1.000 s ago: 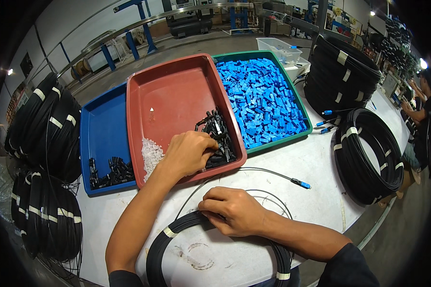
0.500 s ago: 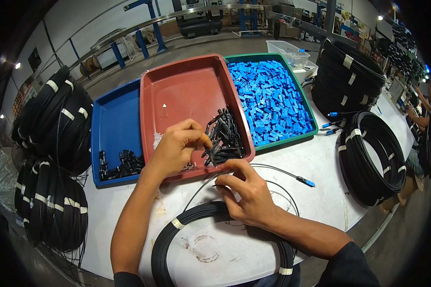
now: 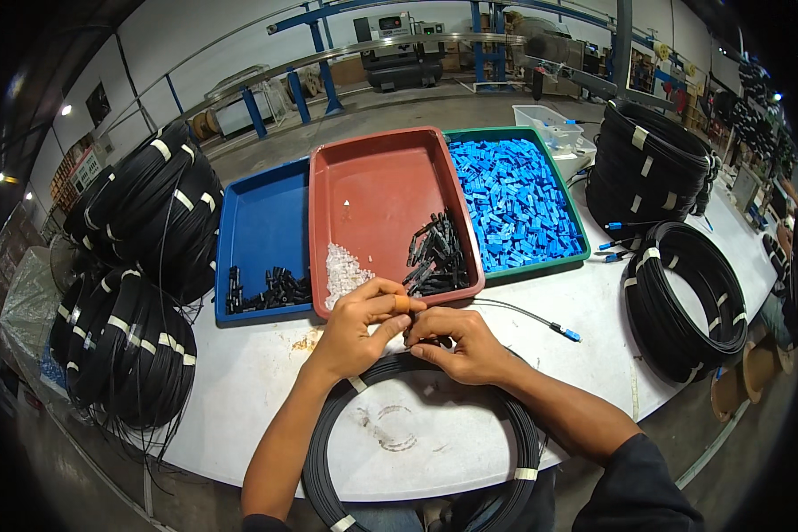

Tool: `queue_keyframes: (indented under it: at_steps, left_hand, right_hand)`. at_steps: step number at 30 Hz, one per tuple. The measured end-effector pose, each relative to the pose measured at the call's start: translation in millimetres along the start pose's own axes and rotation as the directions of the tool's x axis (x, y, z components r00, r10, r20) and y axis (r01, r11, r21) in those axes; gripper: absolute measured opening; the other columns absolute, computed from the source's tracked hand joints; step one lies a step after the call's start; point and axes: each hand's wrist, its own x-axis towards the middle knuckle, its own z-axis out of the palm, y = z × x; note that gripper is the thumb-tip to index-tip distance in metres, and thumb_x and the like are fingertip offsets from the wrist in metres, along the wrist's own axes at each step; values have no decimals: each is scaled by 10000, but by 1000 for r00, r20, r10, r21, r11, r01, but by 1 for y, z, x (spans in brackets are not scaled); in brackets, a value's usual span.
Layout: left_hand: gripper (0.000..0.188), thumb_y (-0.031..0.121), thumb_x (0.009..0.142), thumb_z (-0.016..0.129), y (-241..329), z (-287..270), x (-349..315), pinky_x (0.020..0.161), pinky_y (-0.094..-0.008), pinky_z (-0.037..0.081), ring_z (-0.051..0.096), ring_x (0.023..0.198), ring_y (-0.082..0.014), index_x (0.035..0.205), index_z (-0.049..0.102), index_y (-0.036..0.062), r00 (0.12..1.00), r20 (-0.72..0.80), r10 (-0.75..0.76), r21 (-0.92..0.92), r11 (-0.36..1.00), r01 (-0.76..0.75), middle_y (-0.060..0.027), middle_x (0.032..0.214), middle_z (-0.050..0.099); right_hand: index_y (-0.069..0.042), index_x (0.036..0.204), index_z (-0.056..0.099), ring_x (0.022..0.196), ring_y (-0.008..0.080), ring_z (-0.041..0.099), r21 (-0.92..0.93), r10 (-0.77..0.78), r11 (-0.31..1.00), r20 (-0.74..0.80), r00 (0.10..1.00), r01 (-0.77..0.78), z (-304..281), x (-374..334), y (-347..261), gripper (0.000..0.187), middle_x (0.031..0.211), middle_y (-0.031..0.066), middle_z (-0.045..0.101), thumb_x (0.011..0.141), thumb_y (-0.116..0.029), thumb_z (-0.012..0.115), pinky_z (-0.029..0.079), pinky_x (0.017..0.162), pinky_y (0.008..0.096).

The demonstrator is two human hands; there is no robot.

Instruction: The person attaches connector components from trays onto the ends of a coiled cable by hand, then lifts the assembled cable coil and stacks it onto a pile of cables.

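My left hand (image 3: 363, 330) and my right hand (image 3: 459, 346) meet just in front of the red tray (image 3: 377, 168). Closed fingertips of the left, one wearing an orange finger cover, pinch a small black plastic part (image 3: 410, 317). The right hand's fingers are closed round the end of a thin black cable, mostly hidden by them. Below both hands lies a black cable coil (image 3: 317, 443) tied with white tape. Its other end, tipped with a blue connector (image 3: 572, 336), rests on the table to the right. Black parts (image 3: 439, 257) and small clear pieces (image 3: 344, 273) lie in the red tray.
A blue tray (image 3: 266, 208) with black parts stands left, a green tray (image 3: 583, 239) of blue connector housings right. Black cable coils are stacked at the left (image 3: 142, 213) and right (image 3: 652, 168). A clear plastic bin (image 3: 550, 129) stands behind on the white table (image 3: 239, 381).
My left hand has come back from the red tray with a small black part and now meets the right hand at the cable end. The whole view has shifted somewhat.
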Motion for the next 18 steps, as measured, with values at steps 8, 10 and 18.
queue_keyframes:
  at_steps: [8,10,18]
  left_hand:
    - [260,-6,903,715,-21,5,-13,885,-304,597,697,1003,-169,1161,732,13,990,-65,-122,-245,964,103,-75,1113,684]
    - [327,-32,910,695,-19,8,-16,905,-307,591,697,1019,-165,1234,688,11,985,-112,-134,-266,959,101,-69,1109,688]
    - [375,-24,944,675,-27,14,-18,917,-291,587,693,1058,-161,1309,598,17,988,-152,-29,-241,970,-8,-81,1086,653]
  right_hand:
    - [4,995,728,858,254,711,-99,-134,987,-52,990,129,4,2,2,144,1043,128,741,856,-33,727,548,697,335]
    - [2,994,729,862,247,716,-94,-42,995,-43,998,38,0,1,-6,145,1039,127,743,854,-33,731,549,689,332]
    - [-3,990,731,808,222,708,-137,25,990,-85,996,-36,3,2,-5,140,959,121,738,852,-21,738,547,684,325]
